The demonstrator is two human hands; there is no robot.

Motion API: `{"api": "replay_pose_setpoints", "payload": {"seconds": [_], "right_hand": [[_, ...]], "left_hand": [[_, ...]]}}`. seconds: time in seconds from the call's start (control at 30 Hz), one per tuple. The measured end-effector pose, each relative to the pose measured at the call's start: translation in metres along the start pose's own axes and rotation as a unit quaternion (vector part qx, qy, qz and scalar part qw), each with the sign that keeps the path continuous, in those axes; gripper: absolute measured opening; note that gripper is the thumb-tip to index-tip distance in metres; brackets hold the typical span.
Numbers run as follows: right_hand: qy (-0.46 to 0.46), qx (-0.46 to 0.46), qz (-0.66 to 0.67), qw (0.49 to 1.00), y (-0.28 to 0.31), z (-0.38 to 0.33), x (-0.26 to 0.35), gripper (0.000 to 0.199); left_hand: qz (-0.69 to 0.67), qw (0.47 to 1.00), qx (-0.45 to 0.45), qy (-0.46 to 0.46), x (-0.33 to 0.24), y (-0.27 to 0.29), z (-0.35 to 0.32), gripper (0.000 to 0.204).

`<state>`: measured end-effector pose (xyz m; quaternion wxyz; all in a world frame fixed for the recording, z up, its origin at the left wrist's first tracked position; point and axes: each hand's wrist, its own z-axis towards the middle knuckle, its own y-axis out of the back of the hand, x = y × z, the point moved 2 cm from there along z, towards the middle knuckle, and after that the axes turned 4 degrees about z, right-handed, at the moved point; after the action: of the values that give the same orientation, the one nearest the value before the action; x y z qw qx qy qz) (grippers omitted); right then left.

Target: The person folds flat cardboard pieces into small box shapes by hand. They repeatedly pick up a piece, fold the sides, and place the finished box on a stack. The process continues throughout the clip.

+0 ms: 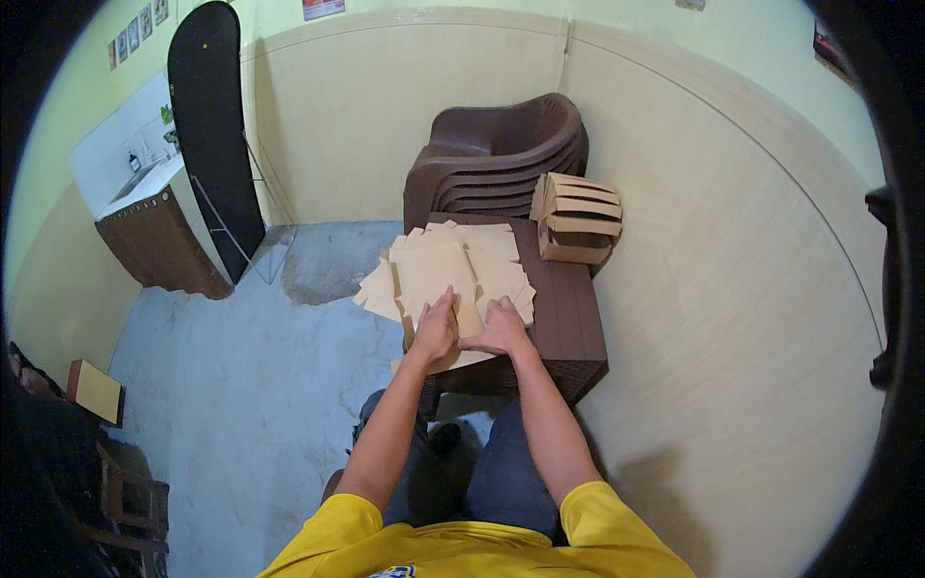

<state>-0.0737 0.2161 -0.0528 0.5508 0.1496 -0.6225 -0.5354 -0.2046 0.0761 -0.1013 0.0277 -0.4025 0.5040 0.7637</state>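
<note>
Nearest to me I see the yellow shirt (462,544) and the dark trousers (482,482), with both forearms reaching forward to the brown table (568,328). My left hand (436,329) lies flat on the cardboard sheet (438,275) at the near edge of the table, fingers stretched and pressing down, not closed around anything. My right hand (501,329) lies just beside it on the same sheet, also flat, fingers loose and spread; I cannot tell if the thumb hooks under an edge. The sheet is the top one of a loose pile of flat cardboard pieces (491,255) that covers the left part of the table and hangs a little over its left edge. On the far right corner of the table stands a stack of folded cardboard boxes (576,220). Behind the table is a stack of brown plastic chairs (501,159), against the beige wall. Far left of the table, a black board (214,125) leans on the wall beside a counter (145,207).
</note>
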Motion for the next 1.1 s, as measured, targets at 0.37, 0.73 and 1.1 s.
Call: {"api": "replay_pose_setpoints", "payload": {"seconds": [0.37,0.73,1.1], "right_hand": [[-0.071,0.099,0.289,0.949,0.007,0.011,-0.055,0.03],[-0.095,0.009,0.352,0.931,0.003,0.008,-0.067,0.023],[-0.196,0.095,0.498,0.839,0.014,-0.008,-0.043,0.015]], "left_hand": [[0.035,0.999,-0.033,-0.014,-0.02,0.006,-0.005,0.075],[0.16,0.975,-0.135,-0.078,-0.139,-0.011,-0.076,0.028],[-0.239,0.938,-0.231,0.099,-0.095,0.006,-0.059,0.012]]}}
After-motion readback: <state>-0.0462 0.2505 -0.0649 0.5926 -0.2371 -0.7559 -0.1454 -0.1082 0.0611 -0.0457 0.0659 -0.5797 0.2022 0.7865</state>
